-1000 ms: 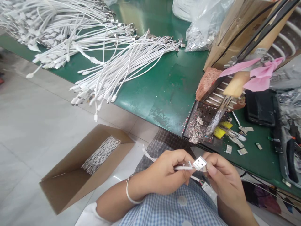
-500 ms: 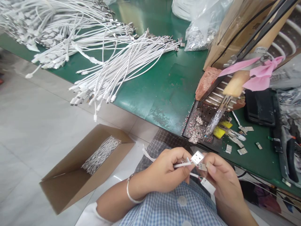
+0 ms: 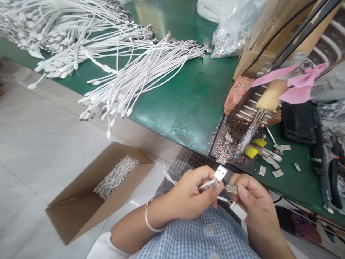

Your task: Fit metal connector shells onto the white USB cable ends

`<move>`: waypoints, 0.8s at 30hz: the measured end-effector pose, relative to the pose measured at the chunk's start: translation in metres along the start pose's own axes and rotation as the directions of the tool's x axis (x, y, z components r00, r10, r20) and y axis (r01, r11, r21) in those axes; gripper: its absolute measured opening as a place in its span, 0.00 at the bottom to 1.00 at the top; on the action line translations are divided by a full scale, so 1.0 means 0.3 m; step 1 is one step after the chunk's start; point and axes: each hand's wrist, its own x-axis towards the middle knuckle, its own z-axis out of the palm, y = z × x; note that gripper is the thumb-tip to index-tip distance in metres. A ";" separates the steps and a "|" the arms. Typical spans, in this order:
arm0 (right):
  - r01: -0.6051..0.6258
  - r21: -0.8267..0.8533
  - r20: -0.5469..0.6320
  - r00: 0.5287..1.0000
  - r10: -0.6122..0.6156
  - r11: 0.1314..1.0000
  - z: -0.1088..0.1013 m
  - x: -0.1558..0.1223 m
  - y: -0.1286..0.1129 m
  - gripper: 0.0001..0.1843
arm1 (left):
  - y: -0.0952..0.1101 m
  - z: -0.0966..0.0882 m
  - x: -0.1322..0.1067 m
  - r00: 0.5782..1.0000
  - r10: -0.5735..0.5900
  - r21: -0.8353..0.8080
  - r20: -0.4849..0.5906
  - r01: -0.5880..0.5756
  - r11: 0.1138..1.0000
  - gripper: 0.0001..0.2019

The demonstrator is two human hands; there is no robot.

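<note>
My left hand [image 3: 192, 194] is closed around white USB cables, pinching them between thumb and fingers. One metal USB plug [image 3: 220, 173] sticks up beyond its fingertips. My right hand [image 3: 257, 203] faces it, thumb and fingers pinching a small metal USB connector [image 3: 231, 189]. Below that connector, a cable's end with thin coloured wires meets another USB plug [image 3: 238, 211], which lies against my right fingers. Whether those fingers also grip this lower plug is hidden. The loose cable ends [image 3: 169, 175] trail out behind my left hand.
Bundles of white cables [image 3: 140, 77] lie on the green table [image 3: 188, 104]. A soldering iron [image 3: 269, 97] rests by a brick [image 3: 238, 94], above a tray of solder bits [image 3: 226, 144]. Loose metal connectors [image 3: 277, 173] lie to the right. A cardboard box [image 3: 81, 216] on the floor holds cables.
The upper USB plug has shifted up and left with my left fingers, apart from the small connector. My right hand stays nearly in place, and more of its connector shows.
</note>
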 end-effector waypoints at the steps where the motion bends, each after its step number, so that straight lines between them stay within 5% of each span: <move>1: -0.007 0.013 -0.004 1.000 0.007 1.000 0.002 0.000 0.000 0.17 | 0.001 0.000 0.001 1.000 0.002 0.002 0.002 -0.002 1.000 0.11; 10: -0.084 0.110 -0.033 0.996 0.088 0.990 0.029 -0.002 -0.008 0.20 | 0.002 0.007 0.000 1.000 -0.016 -0.023 -0.025 0.015 1.000 0.12; 24: 0.238 -0.212 0.025 0.971 -0.238 0.948 -0.023 0.010 0.012 0.07 | 0.008 -0.002 -0.002 0.991 0.131 0.087 -0.017 -0.129 0.988 0.05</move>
